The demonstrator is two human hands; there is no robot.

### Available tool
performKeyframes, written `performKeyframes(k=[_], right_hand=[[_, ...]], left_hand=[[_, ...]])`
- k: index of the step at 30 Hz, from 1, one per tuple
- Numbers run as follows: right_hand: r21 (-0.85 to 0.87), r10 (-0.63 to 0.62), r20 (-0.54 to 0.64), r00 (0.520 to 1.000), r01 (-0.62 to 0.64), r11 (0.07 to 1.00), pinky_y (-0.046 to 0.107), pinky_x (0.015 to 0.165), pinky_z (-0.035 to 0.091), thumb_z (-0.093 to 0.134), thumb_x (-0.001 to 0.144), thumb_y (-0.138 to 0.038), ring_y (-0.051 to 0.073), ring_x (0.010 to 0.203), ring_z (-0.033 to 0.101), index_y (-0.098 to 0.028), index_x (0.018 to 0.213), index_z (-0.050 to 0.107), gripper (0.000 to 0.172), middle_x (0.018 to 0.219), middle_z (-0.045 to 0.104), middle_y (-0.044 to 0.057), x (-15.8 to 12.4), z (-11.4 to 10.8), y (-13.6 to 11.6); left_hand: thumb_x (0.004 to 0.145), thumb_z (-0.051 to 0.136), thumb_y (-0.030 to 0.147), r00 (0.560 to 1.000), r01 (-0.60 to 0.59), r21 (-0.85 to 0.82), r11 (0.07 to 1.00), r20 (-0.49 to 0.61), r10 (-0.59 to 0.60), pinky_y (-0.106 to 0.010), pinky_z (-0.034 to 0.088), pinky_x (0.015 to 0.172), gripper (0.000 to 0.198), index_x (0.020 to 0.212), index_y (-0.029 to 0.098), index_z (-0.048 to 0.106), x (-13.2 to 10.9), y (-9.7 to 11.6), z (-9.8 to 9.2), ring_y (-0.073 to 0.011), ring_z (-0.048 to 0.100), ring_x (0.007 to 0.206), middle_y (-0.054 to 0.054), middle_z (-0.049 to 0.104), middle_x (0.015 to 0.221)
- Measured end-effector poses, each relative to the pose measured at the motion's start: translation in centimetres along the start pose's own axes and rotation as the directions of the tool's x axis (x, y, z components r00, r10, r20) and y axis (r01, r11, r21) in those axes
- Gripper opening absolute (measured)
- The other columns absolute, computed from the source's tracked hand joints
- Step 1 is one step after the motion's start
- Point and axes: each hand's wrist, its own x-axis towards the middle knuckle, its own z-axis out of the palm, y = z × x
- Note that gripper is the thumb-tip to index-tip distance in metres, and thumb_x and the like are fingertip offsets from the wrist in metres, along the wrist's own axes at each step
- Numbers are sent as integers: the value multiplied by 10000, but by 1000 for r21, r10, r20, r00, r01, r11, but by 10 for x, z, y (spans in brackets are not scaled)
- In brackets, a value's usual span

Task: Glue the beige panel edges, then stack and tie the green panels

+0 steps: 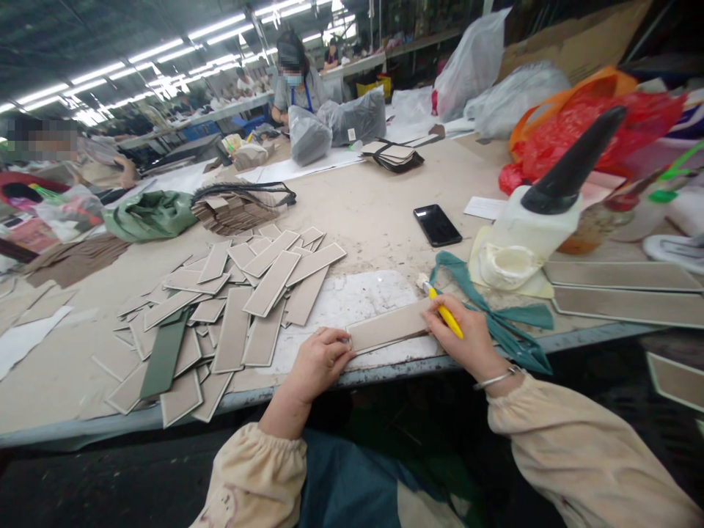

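A long beige strip with pale edges [390, 325] lies along the table's front edge. At its left end, my left hand [323, 361] has its fingers closed on the strip. My right hand [462, 330] grips a small brush with a yellow handle [448, 315], its bristles pointing up and away from me; the fingers also meet the strip's right end. To the left spreads a loose pile of similar beige pieces [269, 282], with a dark green strip [163, 356] on top. Right of my hand lies a teal fabric strip [467, 282].
A white glue bottle with a black cone top [528, 227] stands at right, near a red plastic bag [594, 139]. A phone [437, 224] lies mid-table. Stacked strips [627, 304] rest on the right edge. A masked person [300, 84] sits across the table.
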Motion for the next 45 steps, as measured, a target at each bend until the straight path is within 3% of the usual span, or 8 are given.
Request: performKeyframes(k=[5,13,27,45], right_hand=[[-40,-43,3,999,43,998,248,597,433,544,851,-295,153,602,605,-234,824,555,68,661,620,-24,1,-2,-4],[-68,-91,12,996,92,993,245,614,417,518,859,-278,152,621,592,-230,823,562,75,696,606,-16,3,-1,-3],[-98,-98,21,995,100,990,245,611,408,533,856,-263,155,623,605,-228,827,551,49,689,594,-21,2,1,2],[-77,-98,26,995,99,992,239,648,398,543,864,-259,148,671,601,-214,849,548,47,745,602,-15,4,4,3]], left_hand=[[883,576,235,999,-47,19,999,-5,47,-362,526,826,167,785,197,705,1,1,-2,-205,597,936,-62,688,1079],[882,580,234,999,-53,-3,999,-2,53,-353,542,800,173,765,198,701,2,-1,1,-191,617,894,-64,721,985],[855,612,227,997,77,-101,992,-21,-79,-285,544,800,166,703,178,658,-1,0,5,-170,660,890,-76,672,1023],[864,609,240,997,60,-113,992,-38,-65,-238,523,781,171,715,182,669,-1,0,6,-143,650,851,-53,670,966]])
